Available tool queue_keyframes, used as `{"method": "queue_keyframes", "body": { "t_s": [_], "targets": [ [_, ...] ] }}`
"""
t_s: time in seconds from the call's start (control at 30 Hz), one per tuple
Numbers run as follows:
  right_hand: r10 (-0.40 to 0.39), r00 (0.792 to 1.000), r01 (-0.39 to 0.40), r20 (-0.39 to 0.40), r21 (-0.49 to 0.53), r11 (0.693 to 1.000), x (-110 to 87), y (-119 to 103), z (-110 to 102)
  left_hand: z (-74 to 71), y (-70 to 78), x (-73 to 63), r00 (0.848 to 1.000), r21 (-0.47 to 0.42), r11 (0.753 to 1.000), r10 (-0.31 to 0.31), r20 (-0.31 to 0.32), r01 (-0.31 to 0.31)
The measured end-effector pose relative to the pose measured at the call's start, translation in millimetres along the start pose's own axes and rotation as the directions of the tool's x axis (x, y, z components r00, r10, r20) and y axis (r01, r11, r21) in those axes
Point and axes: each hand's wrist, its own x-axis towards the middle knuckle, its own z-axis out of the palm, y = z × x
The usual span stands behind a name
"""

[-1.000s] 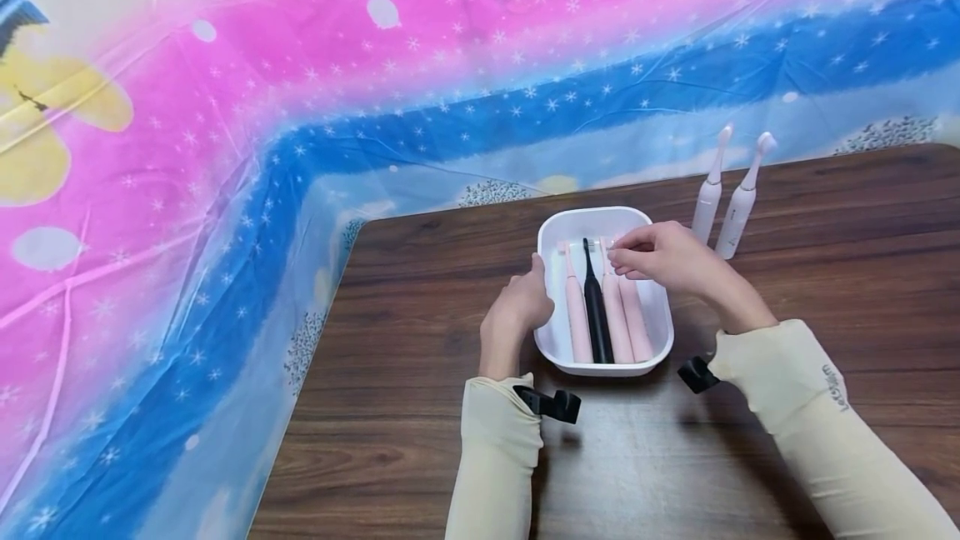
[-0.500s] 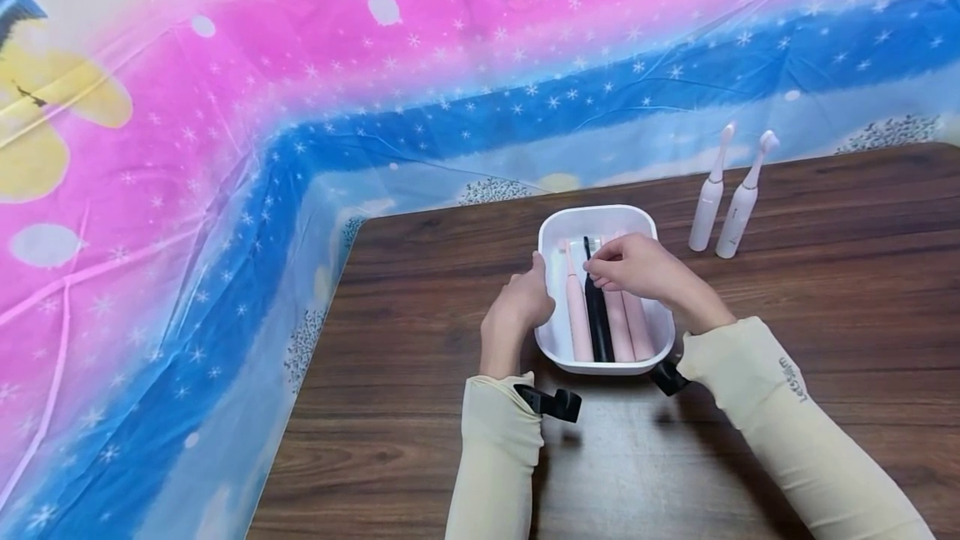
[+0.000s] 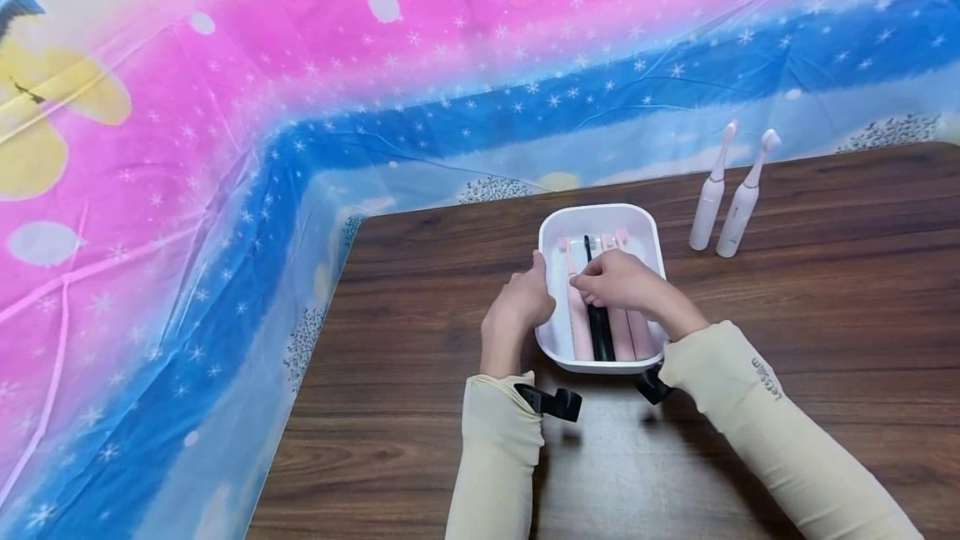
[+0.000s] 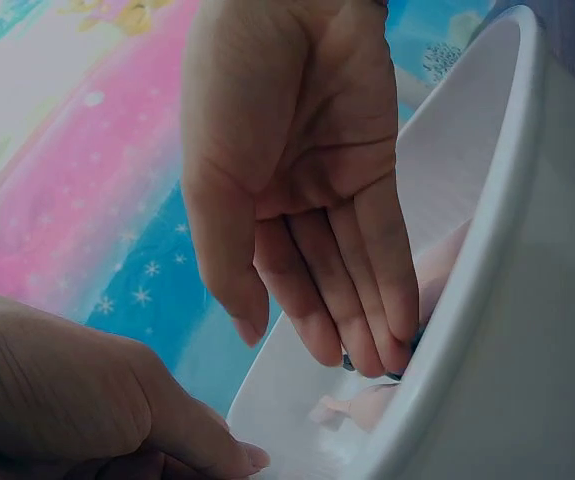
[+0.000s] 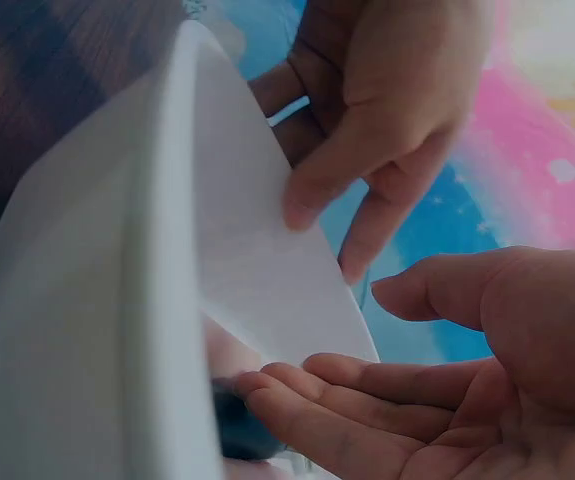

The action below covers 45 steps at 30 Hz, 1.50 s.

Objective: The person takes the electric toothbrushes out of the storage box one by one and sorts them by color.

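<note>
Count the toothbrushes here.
6. In the white tray, left to right: a pink one, a black one, two pink ones. Two pale ones stand on the table, right of it.

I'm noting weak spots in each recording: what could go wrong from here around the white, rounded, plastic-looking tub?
The right hand reaches over a slim black toothbrush lying close beside slim pink toothbrushes, so it might nudge a neighbour askew.
The left hand grips the white tub on one side only, so a bump could slide or tilt it.
Two tall, pale pink toothbrushes stand upright on narrow bases; an outward sweep of the right hand might topple them.
</note>
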Motion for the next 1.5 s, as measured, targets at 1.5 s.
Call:
{"method": "queue_keyframes", "body": {
  "t_s": [1.5],
  "targets": [
    [0.09,0.992,-0.106,-0.094,-0.186,0.977,13.3,-17,31,-0.4,1.0,1.6,1.0,0.03,1.0,0.007,0.013,-0.007]
  ]
}}
